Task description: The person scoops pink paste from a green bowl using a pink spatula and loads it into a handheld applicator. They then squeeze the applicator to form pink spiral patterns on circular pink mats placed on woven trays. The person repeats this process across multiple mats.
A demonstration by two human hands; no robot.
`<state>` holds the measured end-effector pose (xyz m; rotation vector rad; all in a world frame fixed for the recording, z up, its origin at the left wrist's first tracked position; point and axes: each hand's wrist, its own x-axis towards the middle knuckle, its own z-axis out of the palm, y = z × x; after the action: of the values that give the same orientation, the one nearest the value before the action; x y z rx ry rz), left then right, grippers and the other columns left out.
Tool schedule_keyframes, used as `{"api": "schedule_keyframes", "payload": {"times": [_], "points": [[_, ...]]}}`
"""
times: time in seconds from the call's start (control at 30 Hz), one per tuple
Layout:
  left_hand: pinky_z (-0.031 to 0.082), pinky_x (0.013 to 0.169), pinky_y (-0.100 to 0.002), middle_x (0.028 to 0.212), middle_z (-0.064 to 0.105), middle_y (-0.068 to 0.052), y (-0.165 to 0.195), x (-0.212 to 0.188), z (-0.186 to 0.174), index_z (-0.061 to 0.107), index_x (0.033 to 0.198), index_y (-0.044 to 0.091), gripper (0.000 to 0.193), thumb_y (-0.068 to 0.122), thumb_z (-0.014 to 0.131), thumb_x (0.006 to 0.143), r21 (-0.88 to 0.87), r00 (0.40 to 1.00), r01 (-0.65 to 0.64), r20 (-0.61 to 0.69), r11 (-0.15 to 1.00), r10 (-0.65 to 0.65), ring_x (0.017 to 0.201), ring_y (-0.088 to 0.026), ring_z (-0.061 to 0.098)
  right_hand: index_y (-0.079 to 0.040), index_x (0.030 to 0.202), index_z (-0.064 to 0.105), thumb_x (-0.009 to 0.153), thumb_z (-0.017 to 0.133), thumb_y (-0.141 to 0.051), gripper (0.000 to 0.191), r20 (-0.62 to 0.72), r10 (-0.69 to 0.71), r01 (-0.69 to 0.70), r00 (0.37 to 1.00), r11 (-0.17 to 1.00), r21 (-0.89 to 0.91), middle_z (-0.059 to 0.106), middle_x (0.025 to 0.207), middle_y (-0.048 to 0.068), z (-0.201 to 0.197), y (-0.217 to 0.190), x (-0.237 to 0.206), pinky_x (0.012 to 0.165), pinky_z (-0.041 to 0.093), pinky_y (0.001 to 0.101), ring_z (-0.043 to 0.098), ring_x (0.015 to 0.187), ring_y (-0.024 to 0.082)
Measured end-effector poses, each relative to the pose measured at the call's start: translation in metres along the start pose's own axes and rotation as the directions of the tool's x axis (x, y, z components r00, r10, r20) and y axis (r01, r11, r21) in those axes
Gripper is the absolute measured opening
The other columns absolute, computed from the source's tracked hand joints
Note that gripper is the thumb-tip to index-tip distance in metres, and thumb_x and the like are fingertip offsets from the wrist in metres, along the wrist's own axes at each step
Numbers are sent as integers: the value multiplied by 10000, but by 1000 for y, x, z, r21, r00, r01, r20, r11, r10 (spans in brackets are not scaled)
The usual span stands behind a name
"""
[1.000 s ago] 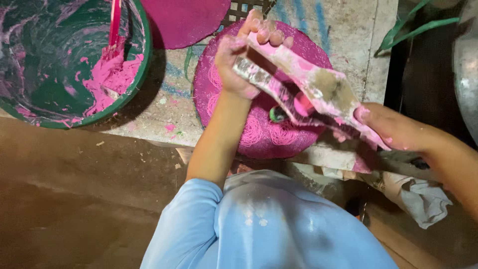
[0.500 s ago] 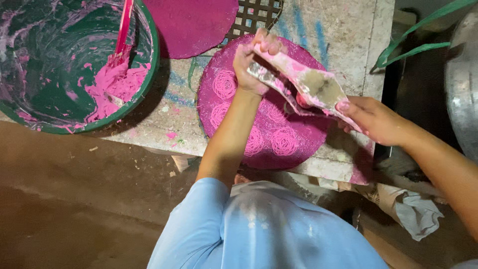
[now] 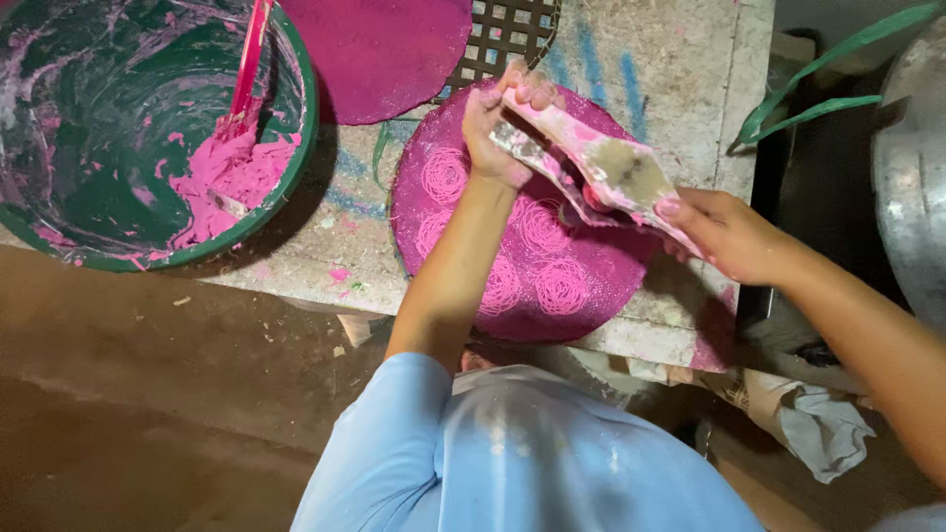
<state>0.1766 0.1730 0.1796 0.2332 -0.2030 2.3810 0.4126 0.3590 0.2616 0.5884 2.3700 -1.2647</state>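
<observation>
My left hand (image 3: 501,130) and my right hand (image 3: 731,234) each grip one end of a pink-smeared wooden press (image 3: 603,169), held tilted above a round magenta mat (image 3: 463,256). The left hand holds the far, upper end and the right hand holds the near, lower end. Several thin pink string coils (image 3: 537,258) lie on the mat under and beside the press. The mat rests on a pale stone slab (image 3: 680,69).
A green bowl (image 3: 296,167) at top left holds pink dough (image 3: 225,179) and a red spatula (image 3: 248,67). Behind it lie a second magenta disc (image 3: 379,49) and a lattice tray (image 3: 512,28). A metal pot (image 3: 912,158), green leaves (image 3: 828,69) and a grey cloth (image 3: 823,433) are at right.
Both hands keep their grip on the press over the mat. The view has shifted slightly, and more of the mat with its pink coils shows below the press.
</observation>
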Motion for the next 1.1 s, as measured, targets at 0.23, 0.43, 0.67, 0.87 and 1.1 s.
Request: {"api": "schedule_keyframes", "payload": {"times": [0.23, 0.43, 0.67, 0.87, 1.1], "points": [[510, 918, -422, 934, 577, -68, 26, -1, 51, 499, 1026, 106, 289, 388, 479, 969, 162, 980, -82, 193, 983, 50, 905, -212, 582, 27, 1357, 572, 1097, 336, -554, 678, 10, -441, 441, 897, 897, 27, 669, 1255, 129, 41, 8, 33, 1021, 428, 365, 581, 1160, 194], [462, 1114, -463, 1115, 597, -82, -13, -35, 89, 539, 1286, 76, 451, 418, 563, 992, 181, 990, 14, 136, 983, -39, 1107, -228, 585, -25, 1275, 650, 1009, 305, -588, 712, 200, 51, -115, 978, 940, 323, 730, 1101, 101, 8, 27, -32, 909, 517, 354, 650, 983, 198], [436, 1105, -479, 946, 525, -20, -75, -26, 40, 514, 1073, 125, 240, 360, 524, 1027, -36, 983, 176, 49, 984, -174, 979, -214, 538, 20, 1045, 679, 1062, 348, -544, 654, 48, 90, -99, 995, 961, 258, 708, 825, 108, -10, 53, -70, 688, 541, 364, 650, 720, 188], [437, 911, -412, 831, 477, -17, -87, -27, -3, 482, 960, 134, 310, 440, 483, 1005, -75, 983, 181, -15, 981, -183, 821, -188, 505, -44, 960, 674, 1038, 338, -523, 590, -43, 156, -150, 987, 982, 119, 661, 700, 87, 10, 56, -70, 544, 445, 358, 556, 599, 192], [445, 899, -414, 766, 451, 11, -113, -19, 0, 445, 879, 146, 302, 430, 463, 981, -25, 986, 138, -93, 990, -140, 753, -174, 484, -28, 964, 648, 1040, 360, -504, 561, -152, 106, -111, 983, 994, -24, 665, 694, 80, -14, 45, -84, 557, 528, 341, 648, 602, 183]]}}
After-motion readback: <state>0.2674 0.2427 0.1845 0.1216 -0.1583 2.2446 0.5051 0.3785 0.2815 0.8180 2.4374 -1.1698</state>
